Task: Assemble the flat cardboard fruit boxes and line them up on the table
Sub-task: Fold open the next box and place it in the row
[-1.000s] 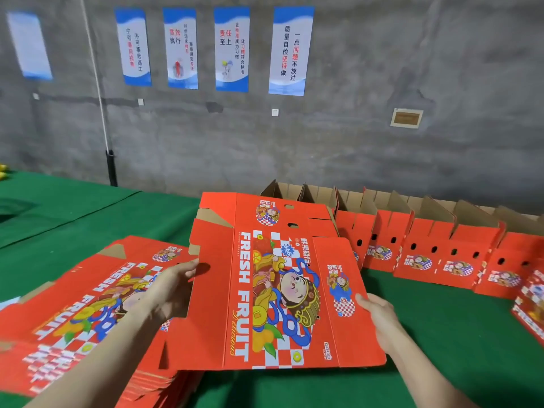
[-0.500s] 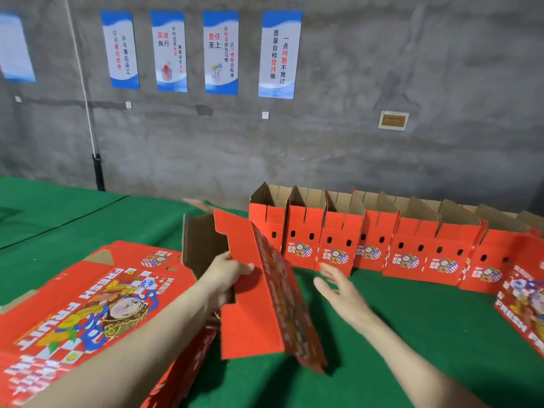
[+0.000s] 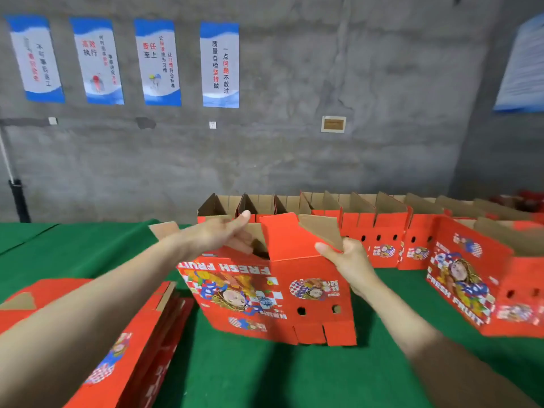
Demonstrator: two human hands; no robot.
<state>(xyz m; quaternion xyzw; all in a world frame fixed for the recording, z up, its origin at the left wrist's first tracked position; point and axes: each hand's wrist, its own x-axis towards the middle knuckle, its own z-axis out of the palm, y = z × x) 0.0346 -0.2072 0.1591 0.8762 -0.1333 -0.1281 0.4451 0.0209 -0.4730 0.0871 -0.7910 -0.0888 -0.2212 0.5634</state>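
A rough grey concrete wall (image 3: 294,166) fills the back of the room, with a row of four blue-and-white posters (image 3: 219,64) in Chinese text along its upper left. A larger blue-and-white sheet (image 3: 524,66) is cut off by the right edge. Lower on the wall are a small framed plaque (image 3: 333,124), a white square fitting (image 3: 212,125) that may be a switch, and a dark patch (image 3: 145,123); a black post (image 3: 19,201) stands at the far left, and in front lies a table (image 3: 73,248) covered in green cloth.

Head-worn view looks forward and down, close over table (image 3: 265,378).
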